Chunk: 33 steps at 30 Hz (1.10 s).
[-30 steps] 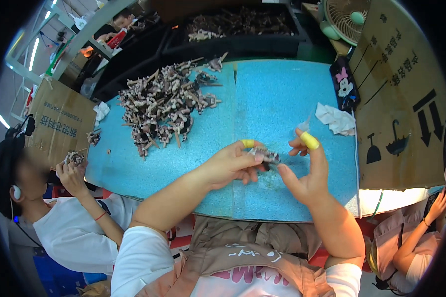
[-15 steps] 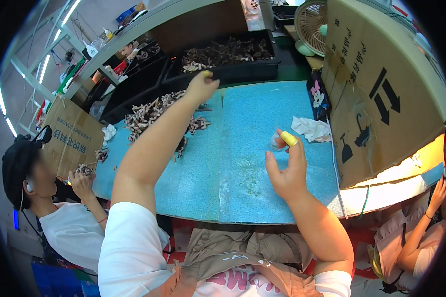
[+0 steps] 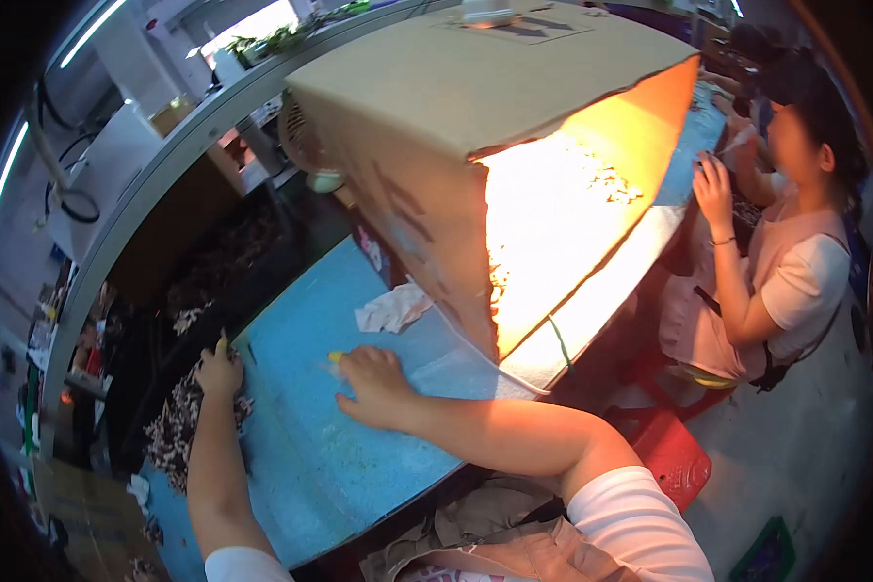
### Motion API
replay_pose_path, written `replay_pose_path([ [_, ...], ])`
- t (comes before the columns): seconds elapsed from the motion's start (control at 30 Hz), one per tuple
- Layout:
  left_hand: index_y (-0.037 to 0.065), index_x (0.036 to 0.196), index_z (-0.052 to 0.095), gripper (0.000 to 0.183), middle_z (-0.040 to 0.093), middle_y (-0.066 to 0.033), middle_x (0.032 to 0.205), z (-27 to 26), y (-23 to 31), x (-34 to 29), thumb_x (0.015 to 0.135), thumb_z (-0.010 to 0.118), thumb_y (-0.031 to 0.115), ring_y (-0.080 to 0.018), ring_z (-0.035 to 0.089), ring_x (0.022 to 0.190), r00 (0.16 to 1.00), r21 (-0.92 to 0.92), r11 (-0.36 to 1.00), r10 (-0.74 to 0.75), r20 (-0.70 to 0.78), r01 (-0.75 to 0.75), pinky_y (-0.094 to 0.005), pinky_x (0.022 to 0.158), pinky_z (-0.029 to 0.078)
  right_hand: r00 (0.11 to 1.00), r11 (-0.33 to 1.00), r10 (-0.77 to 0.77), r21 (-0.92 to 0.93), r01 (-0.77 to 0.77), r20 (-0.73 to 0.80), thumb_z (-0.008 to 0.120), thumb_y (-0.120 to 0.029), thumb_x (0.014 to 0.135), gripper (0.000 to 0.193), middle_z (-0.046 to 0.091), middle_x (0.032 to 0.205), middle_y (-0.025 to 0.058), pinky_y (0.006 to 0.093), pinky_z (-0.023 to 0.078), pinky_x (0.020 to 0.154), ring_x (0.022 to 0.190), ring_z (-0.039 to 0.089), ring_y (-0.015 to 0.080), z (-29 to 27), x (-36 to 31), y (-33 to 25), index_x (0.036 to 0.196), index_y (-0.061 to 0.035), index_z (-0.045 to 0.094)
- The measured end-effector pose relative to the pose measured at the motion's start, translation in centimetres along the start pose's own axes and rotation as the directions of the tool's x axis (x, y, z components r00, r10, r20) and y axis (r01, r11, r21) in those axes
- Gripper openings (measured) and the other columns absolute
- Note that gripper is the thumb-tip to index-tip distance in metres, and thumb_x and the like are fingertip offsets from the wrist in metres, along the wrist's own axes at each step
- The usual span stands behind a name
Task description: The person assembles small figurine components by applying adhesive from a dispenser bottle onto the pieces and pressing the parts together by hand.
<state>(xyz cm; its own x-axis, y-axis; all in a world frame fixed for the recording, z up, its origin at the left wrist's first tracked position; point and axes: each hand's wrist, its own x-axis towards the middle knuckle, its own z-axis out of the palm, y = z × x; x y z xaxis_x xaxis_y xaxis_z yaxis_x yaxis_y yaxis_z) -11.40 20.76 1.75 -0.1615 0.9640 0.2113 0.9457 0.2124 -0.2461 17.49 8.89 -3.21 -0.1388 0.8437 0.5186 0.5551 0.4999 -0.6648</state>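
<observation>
My left hand point(image 3: 220, 371) reaches to the far edge of the blue tabletop point(image 3: 330, 470), between a pile of small brown-and-pinkish figure-like pieces point(image 3: 170, 441) and a black tray point(image 3: 270, 291). A yellow wrap covers one of its fingertips. Its fingers look stretched and apart, with nothing visible in them. Over the blue surface hovers my right hand point(image 3: 376, 386), thumb apart from the fingers and a yellow wrap on one finger. A faint pale spot shows by that fingertip, too blurred to name. A crumpled white cloth point(image 3: 393, 307) lies just beyond this hand.
A large cardboard box point(image 3: 398, 112), brightly lit inside with small pieces in it, stands to the right. A white cord point(image 3: 475, 359) runs along its base. Behind it is a fan point(image 3: 299, 136). At far right a co-worker point(image 3: 781, 262) sits; a red stool point(image 3: 671, 464) is nearer.
The view has swung right, bringing the lit opening of the box and the co-worker on the right into sight. My left hand stays by the pile and tray; my right stays over the tabletop.
</observation>
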Motion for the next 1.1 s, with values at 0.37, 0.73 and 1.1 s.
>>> replay_pose_path([
  [0.37, 0.004, 0.114, 0.048, 0.041, 0.052, -0.0191, 0.099, 0.6, -1.9, -4.7, 0.076, 0.057, 0.019, -0.0356, 0.053, 0.091, 0.959, -0.131, 0.953, 0.261, -0.108, -0.274, -0.0465, 0.075, 0.041, 0.989, 0.992, 0.093, 0.072, -0.102, 0.116, 0.052, -0.008, 0.073, 0.025, 0.055, 0.093, 0.0113, 0.0430, 0.032, 0.086, 0.099, 0.046, 0.0291, -0.6, 0.4, -0.8, 0.098, -0.0063, 0.055],
  [0.73, 0.002, 0.080, 0.062, 0.010, 0.055, -0.0156, 0.079, -1.0, 1.1, -12.4, 0.075, 0.061, 0.011, -0.0362, 0.054, 0.075, 0.818, -0.401, 0.760, 0.286, -0.500, -0.511, -0.0451, 0.066, 0.042, 0.996, 0.997, 0.072, 0.001, -0.072, 0.057, 0.055, -0.009, 0.070, 0.028, 0.054, 0.095, 0.0117, 0.0433, 0.032, 0.088, 0.100, 0.046, 0.0294, 0.5, 0.2, -0.4, 0.098, -0.0071, 0.053],
  [1.1, -0.006, 0.111, 0.047, 0.039, 0.049, -0.0243, 0.112, -0.3, 1.4, -13.2, 0.078, 0.059, 0.012, -0.0355, 0.052, 0.100, 0.855, -0.491, 0.729, 0.256, -0.451, -0.477, -0.0414, 0.085, 0.041, 0.999, 0.998, 0.005, -0.060, -0.003, 0.037, 0.059, -0.015, 0.068, 0.030, 0.053, 0.097, 0.0124, 0.0439, 0.031, 0.089, 0.101, 0.046, 0.0296, 0.8, -0.2, -0.4, 0.097, -0.0071, 0.054],
])
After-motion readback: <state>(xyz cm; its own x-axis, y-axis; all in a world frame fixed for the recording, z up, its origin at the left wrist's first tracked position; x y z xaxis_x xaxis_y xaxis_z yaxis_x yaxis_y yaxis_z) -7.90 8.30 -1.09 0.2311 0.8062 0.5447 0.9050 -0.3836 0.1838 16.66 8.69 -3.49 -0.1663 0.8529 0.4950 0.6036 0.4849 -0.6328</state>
